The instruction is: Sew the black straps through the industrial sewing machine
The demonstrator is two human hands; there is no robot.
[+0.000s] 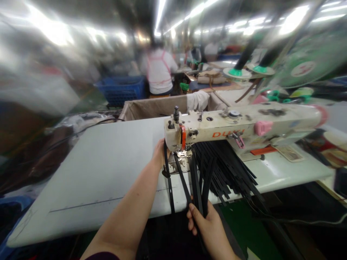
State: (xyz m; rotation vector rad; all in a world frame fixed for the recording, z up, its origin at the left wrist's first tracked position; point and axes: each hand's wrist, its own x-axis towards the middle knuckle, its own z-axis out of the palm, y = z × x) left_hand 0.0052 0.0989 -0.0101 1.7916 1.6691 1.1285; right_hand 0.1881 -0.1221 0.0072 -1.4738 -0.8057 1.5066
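A cream sewing machine (244, 128) stands on a white table (103, 169). My left hand (159, 153) reaches to the machine's head at the needle end; its fingers are hidden behind the head and a black strap. My right hand (204, 222) is at the table's front edge, its fingers closed around black straps (197, 184) that run up to the needle plate. A pile of several more black straps (230, 169) lies under the machine's arm and hangs over the table edge.
A cloth-lined bin (151, 106) stands behind the table. A person in white with pink apron straps (159, 70) works farther back beside a blue crate (121, 90). A green fan (309, 66) and thread stands (238, 72) are at the right.
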